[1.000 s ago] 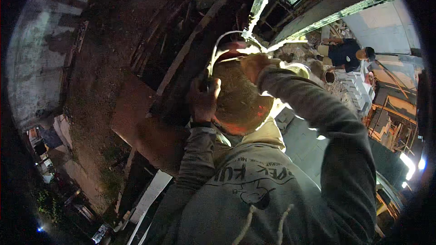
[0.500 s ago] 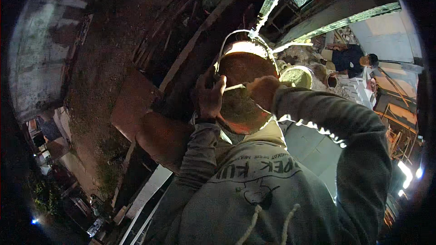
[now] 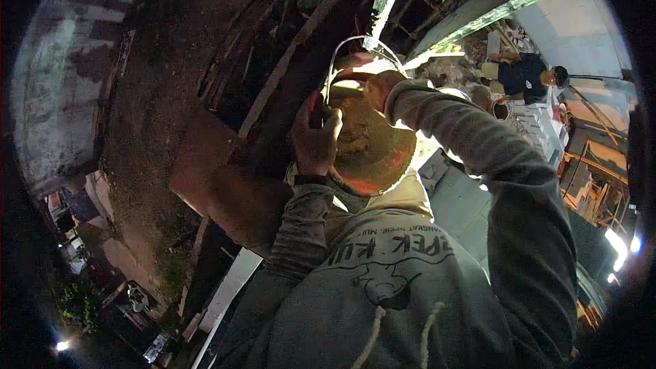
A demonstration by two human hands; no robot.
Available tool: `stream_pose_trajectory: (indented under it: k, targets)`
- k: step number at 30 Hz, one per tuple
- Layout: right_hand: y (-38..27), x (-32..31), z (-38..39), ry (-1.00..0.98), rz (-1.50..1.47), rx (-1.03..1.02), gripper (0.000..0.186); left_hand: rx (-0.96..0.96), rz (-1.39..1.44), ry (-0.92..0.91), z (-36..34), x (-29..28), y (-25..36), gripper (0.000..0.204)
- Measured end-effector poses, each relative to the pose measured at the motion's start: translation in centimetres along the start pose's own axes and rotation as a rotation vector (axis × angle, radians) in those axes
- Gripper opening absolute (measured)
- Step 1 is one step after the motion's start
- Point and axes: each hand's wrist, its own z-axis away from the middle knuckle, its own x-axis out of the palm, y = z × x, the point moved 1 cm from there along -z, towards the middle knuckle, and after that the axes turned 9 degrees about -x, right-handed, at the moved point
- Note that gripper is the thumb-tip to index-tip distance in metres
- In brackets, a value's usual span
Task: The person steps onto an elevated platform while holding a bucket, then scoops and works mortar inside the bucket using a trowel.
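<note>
A round reddish-brown bucket (image 3: 372, 140) with a thin wire handle (image 3: 332, 61) is in front of my chest, its inside coated with dull grey-brown residue. My left hand (image 3: 316, 140) grips its left side, thumb over the rim. At the far part of the opening is my right hand (image 3: 383, 90), its fingers curled. A pale, brightly lit flat edge (image 3: 350, 85) shows beside those fingers; whether they hold it is hard to tell. My right forearm crosses over the bucket's right side.
A person in dark clothes (image 3: 523, 78) is at the right, near a smaller bucket (image 3: 500, 111) and stacked pale blocks (image 3: 536, 123). Long timber (image 3: 301, 41) lies to the far left of the bucket. A bright beam (image 3: 502, 24) slants across the upper right. Lighting is dim.
My right hand has moved from the middle of the bucket to its far rim. The pale strip seen between my hands is gone from there. My left hand keeps its grip.
</note>
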Motion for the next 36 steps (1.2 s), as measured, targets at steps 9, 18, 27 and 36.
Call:
stream_pose_trajectory:
  k: [9,18,27,36]
  targets:
    - [-2.3,0.3,5.8,-0.797,0.466,-0.065,0.032,0.036,0.163,0.078,-0.1,-0.6,-1.9,0.038]
    - [-3.3,-0.4,8.5,-0.351,0.599,-0.019,0.020,0.078,-0.054,0.201,0.5,0.1,-0.7,0.047]
    - [-1.8,1.7,9.1,-0.499,0.593,-0.118,0.022,0.038,0.132,0.040,0.0,-0.1,-1.0,0.046]
    - [-0.4,5.2,9.5,-0.757,0.245,0.058,0.021,0.088,0.424,-0.012,0.3,0.7,-4.0,0.049]
